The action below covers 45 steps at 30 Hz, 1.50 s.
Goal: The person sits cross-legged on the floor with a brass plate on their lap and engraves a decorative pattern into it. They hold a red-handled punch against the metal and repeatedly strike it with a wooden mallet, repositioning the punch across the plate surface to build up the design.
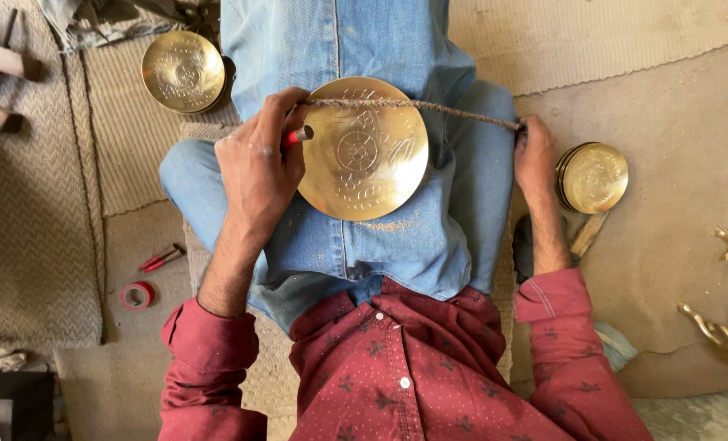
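Resting on the person's lap, the round brass plate [362, 150] is being carved: the left hand [258, 167] is closed around a red-handled tool [297, 135], the right hand [534, 153] grips the taut rope [417, 105], and the next cut likely needs a steady push

three brass plates [362, 151] (one a stack), one rope [429, 107], one tape roll [138, 295]

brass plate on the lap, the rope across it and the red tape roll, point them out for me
engraved brass plate [362, 163]: head view, on its engraved centre.
rope [454, 111]: head view, on the taut stretch right of the plate.
red tape roll [138, 295]: head view, on its ring.
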### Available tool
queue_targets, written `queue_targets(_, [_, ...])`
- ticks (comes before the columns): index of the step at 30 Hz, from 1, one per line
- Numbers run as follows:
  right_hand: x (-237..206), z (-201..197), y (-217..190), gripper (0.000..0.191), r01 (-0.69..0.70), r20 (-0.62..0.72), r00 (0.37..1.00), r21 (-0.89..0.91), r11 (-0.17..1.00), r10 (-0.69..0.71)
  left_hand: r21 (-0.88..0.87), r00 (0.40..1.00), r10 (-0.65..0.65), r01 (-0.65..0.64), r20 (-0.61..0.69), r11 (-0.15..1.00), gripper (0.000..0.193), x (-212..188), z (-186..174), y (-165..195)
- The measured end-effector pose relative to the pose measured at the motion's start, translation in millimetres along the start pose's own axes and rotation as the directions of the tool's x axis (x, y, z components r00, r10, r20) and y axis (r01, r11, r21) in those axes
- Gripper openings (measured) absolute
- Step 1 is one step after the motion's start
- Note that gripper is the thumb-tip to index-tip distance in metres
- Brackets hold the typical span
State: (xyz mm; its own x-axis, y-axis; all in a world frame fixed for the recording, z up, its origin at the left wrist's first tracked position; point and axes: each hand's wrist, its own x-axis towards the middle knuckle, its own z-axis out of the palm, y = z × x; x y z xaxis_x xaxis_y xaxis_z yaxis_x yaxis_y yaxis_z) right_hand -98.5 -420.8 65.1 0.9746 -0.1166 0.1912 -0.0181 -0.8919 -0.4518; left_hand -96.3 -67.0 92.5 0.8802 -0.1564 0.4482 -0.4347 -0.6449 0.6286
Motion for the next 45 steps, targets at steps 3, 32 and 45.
queue_targets(3, [-6.3, -5.6, -1.4, 0.034, 0.001, 0.060, 0.998, -0.101, 0.995, 0.005, -0.050, 0.999, -0.028, 0.029, 0.019, 0.998, 0.039, -2.2, -0.7, 0.2])
queue_targets(32, [-37.8, -0.7, -86.3, 0.027, 0.218, 0.058, 0.962, 0.425, 0.879, -0.267, 0.132, 0.996, -0.075, 0.069, 0.042, 0.989, 0.028, -10.5, 6.1, 1.9])
queue_targets(45, [10.8, -28.3, -92.8, 0.079, 0.415, 0.244, 0.848, 0.248, 0.875, -0.471, 0.144, 0.995, -0.101, 0.097, 0.024, 0.985, 0.037, -15.2, 5.5, 5.0])
